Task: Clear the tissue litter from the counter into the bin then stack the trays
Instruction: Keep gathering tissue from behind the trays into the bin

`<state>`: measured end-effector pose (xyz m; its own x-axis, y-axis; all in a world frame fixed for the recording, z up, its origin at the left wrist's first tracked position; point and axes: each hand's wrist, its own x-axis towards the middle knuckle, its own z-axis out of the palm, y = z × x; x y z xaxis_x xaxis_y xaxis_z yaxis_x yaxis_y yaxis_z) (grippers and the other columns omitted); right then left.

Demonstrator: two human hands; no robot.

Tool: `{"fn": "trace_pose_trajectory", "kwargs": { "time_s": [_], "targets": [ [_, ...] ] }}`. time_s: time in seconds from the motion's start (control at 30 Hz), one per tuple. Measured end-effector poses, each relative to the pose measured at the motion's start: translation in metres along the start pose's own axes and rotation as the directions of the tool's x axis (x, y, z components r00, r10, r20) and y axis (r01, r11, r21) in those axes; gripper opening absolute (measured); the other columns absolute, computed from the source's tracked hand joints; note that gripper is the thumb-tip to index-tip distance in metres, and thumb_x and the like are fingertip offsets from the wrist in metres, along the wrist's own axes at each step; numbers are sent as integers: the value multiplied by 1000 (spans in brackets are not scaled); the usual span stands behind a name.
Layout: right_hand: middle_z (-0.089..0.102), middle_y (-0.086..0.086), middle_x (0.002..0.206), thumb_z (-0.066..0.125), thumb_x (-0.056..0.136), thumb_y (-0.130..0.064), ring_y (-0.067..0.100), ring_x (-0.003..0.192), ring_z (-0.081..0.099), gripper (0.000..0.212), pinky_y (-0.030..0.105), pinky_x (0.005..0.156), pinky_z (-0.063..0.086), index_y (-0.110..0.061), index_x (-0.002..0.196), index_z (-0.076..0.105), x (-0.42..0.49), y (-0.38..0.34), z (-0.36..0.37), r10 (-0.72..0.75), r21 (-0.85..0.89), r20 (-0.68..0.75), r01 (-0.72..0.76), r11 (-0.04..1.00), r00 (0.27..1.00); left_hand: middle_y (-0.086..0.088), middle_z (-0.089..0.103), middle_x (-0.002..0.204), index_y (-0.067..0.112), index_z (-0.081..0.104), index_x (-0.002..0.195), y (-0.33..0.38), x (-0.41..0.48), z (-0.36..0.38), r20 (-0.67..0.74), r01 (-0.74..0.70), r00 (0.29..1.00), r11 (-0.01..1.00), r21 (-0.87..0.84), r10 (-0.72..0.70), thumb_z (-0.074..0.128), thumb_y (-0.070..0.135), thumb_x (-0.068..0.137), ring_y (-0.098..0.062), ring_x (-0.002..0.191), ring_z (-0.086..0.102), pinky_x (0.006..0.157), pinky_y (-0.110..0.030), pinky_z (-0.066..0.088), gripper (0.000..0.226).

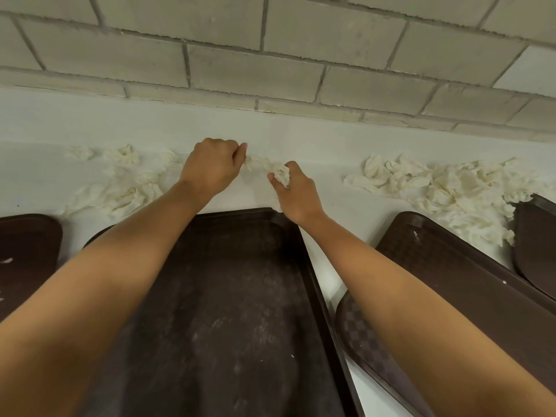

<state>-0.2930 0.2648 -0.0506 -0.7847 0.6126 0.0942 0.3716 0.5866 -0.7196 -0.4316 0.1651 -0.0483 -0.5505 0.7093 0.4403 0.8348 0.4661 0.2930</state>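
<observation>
— Clearing stage, trays unstacked. Right hand (296,191) clenched on a tissue wad (281,173); left hand (212,167) curled shut, pinching a tissue strip (255,161) between the hands.

— Next?

— Probably gathering tissue heaps (445,191) right and left; no bin visible.

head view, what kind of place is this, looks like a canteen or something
Probably a canteen or food-court tray return. Several brown plastic serving trays lie on a white counter against a painted block wall, with crumpled tissue litter strewn along it. The right hand holds a wad.
</observation>
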Motion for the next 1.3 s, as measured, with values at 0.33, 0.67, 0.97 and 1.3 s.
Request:
{"fn": "trace_pose_trajectory", "kwargs": {
  "time_s": [0.33, 0.67, 0.97, 1.3],
  "targets": [
    [55, 0, 83, 48, 97, -28, 6, 58, 49, 27, 11, 48, 40, -5, 111, 49, -18, 4, -21, 3, 78, -70, 2, 997, 998, -4, 24, 43, 10, 27, 46, 29, -7, -21, -167, 209, 938, 878, -431, -305, 47, 16, 88, -17, 45, 20, 50, -20, 29, 47],
    [53, -7, 74, 50, 96, -26, 5, 59, 49, 24, 8, 49, 38, -5, 107, 51, -45, 7, -39, 1, 154, -124, 19, 988, 992, 10, 17, 31, 17, 21, 43, 70, -18, -38, 82, 444, 776, 448, -776, -626, 49, 13, 82, -12, 44, 22, 46, -24, 23, 48],
    [55, -7, 77, 49, 96, -30, 7, 66, 52, 21, 13, 54, 38, -11, 105, 49, -88, 16, -75, 27, 174, -93, -11, 985, 995, 6, 21, 40, 18, 21, 45, 127, -55, -46, 163, 469, 754, 348, -812, -636, 51, 15, 82, -22, 55, 26, 53, -30, 24, 47],
    [58, 3, 87, 52, 95, -28, 12, 70, 53, 27, 16, 60, 35, -4, 109, 51, -163, 48, -126, -71, 159, -81, 83, 984, 994, 6, 18, 42, 18, 20, 45, 213, -119, -53, 163, 482, 707, 300, -823, -689, 51, 16, 81, -18, 54, 22, 53, -30, 20, 48]
  ]
}}
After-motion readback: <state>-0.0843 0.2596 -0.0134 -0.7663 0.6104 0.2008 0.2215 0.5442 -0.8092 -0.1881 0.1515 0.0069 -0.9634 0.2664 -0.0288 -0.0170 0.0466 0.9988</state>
